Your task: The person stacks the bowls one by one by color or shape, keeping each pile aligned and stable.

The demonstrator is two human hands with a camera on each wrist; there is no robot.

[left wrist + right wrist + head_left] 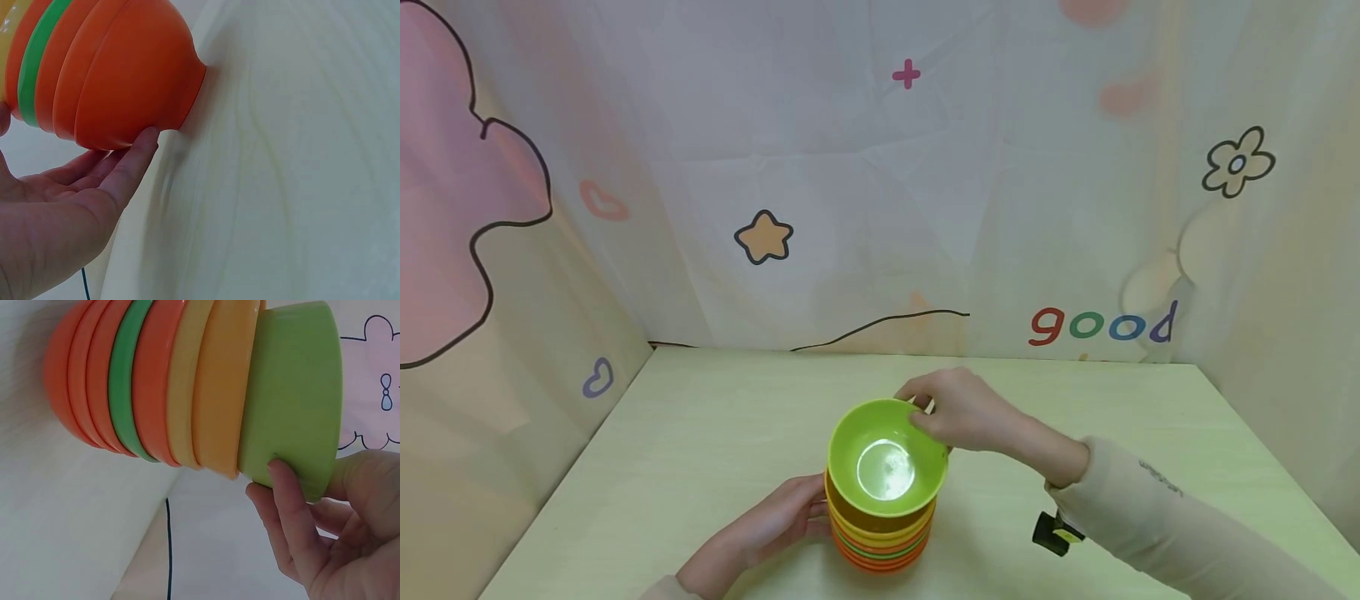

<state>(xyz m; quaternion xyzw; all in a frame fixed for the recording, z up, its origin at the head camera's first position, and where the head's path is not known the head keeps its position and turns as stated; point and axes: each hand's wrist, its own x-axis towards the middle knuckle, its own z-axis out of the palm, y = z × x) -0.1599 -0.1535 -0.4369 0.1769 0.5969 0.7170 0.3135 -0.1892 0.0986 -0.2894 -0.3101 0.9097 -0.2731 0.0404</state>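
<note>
A light green bowl (886, 467) sits tilted at the top of a stack of nested bowls (882, 554). My right hand (958, 408) pinches its far right rim, thumb inside and fingers along the outside wall. In the right wrist view the green bowl (294, 394) sits partly within the yellow-orange bowl (225, 394) under it. Below come yellow, orange and green bowls, with orange ones at the base. My left hand (786, 512) steadies the stack from the left. In the left wrist view its extended fingers (128, 172) touch the lowest orange bowl (140, 69).
The stack stands on a pale green table (722, 417) near its front edge. A printed cloth (850, 208) hangs behind the table and along both sides. A small black device (1051, 533) hangs under the right sleeve (1150, 508).
</note>
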